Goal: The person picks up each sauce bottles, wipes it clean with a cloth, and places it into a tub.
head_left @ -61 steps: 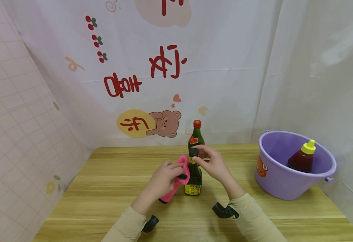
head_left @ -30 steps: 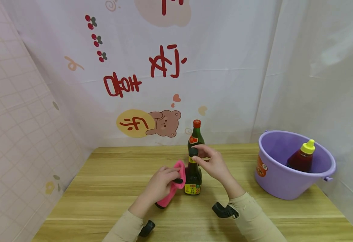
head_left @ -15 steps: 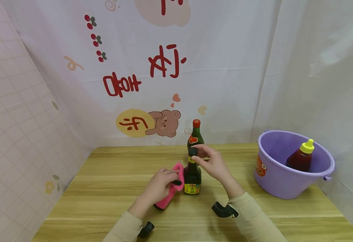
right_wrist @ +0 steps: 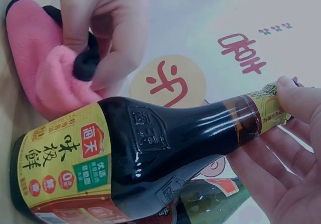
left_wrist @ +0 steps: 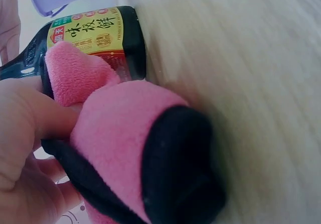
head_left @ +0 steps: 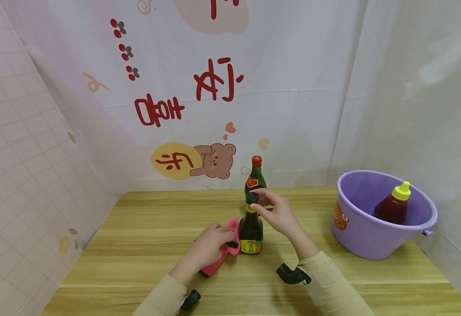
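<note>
We see dark bottle [head_left: 250, 230] standing on table [head_left: 143, 245]. Right hand [head_left: 276, 213] pinches bottle's neck near cap. Left hand [head_left: 210, 245] grips pink cloth [head_left: 230, 239], presses it on bottle's left side, low down. Green bottle [head_left: 255, 177] stands just behind dark bottle. Purple bucket [head_left: 366, 243] sits well right of dark bottle, red bottle [head_left: 393, 206] inside.

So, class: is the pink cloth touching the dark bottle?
Touching. In the left wrist view the cloth, held by the left hand, presses against the bottle at its label, no gap between them.
</note>
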Demonstrator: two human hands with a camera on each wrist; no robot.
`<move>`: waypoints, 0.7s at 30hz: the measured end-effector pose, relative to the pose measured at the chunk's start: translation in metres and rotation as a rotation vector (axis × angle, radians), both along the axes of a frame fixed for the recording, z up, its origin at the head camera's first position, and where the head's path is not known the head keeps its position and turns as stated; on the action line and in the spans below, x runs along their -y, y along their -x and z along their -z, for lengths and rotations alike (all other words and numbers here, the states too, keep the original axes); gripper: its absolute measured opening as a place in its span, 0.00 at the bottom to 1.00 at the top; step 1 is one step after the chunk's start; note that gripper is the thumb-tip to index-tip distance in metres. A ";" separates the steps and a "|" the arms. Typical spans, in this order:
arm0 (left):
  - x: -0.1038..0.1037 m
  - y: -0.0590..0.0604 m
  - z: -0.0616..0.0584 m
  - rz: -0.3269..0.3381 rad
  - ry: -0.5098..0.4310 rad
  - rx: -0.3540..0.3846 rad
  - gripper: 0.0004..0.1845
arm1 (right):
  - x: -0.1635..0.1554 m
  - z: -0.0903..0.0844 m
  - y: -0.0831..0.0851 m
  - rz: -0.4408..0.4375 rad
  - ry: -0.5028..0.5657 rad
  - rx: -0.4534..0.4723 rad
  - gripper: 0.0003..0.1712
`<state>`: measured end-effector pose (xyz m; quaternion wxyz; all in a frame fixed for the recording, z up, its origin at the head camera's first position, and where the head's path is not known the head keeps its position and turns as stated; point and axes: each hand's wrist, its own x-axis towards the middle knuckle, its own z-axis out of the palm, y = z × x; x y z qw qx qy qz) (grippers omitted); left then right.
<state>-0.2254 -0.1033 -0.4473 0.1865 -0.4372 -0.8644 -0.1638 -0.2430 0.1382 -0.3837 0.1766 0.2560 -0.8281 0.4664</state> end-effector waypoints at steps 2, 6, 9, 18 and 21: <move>-0.001 0.001 0.000 0.008 0.029 0.007 0.18 | 0.000 0.000 0.000 -0.001 0.000 0.000 0.20; -0.003 0.002 0.001 0.013 0.073 0.021 0.18 | 0.000 0.000 0.000 -0.002 0.005 0.003 0.20; -0.005 0.003 0.002 0.007 0.098 0.033 0.18 | 0.000 0.001 0.001 -0.006 0.009 0.001 0.20; -0.006 0.003 -0.002 -0.017 0.132 0.077 0.20 | 0.001 0.003 0.001 -0.001 0.032 0.003 0.21; -0.004 0.002 -0.003 -0.028 0.132 0.091 0.19 | 0.002 0.003 -0.001 -0.011 0.065 0.032 0.23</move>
